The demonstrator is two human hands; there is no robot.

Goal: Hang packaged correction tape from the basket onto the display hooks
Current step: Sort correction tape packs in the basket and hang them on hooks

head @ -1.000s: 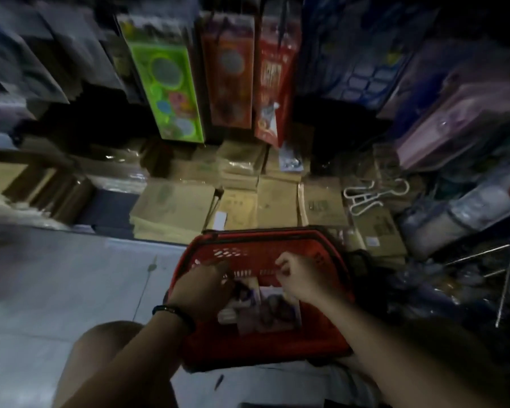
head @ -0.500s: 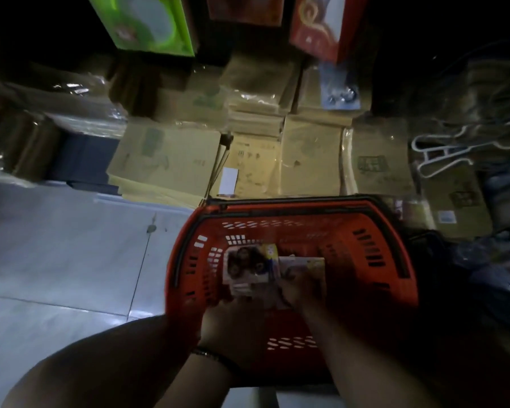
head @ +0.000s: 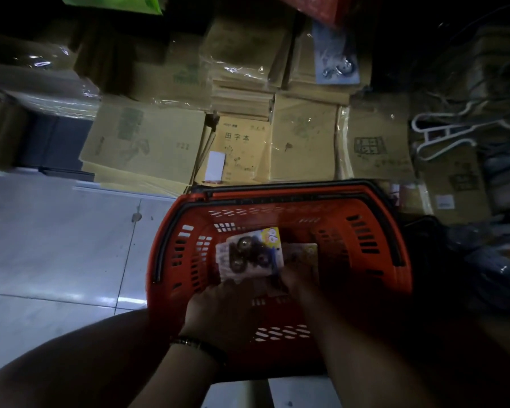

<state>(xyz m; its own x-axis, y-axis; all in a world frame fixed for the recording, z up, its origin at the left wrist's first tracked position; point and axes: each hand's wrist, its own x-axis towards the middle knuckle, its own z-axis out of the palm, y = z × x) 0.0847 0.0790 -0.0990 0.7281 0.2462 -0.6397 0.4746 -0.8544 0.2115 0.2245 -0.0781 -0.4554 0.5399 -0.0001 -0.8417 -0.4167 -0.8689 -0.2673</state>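
Observation:
A red plastic basket (head: pixel 374 231) with black handles sits on the floor in front of me. Inside it lie packaged correction tapes (head: pixel 252 254), a blister card with dark round rolls and a yellow and blue corner. A second, darker pack (head: pixel 302 251) lies just right of it. My left hand (head: pixel 218 310), with a bracelet on the wrist, holds the near edge of the first pack. My right hand (head: pixel 298 275) grips the second pack at its near end; its fingers are dim and blurred. No display hooks are in view.
Stacks of brown exercise books (head: pixel 242 148) in plastic wrap fill the low shelf beyond the basket. White plastic hangers (head: pixel 442 136) lie at the right. Grey floor tiles (head: pixel 56 245) spread to the left. My knee (head: pixel 71 372) is at the lower left.
My view has tilted down from the hanging display to the basket. Both hands have drawn back toward me to the near edges of the packs.

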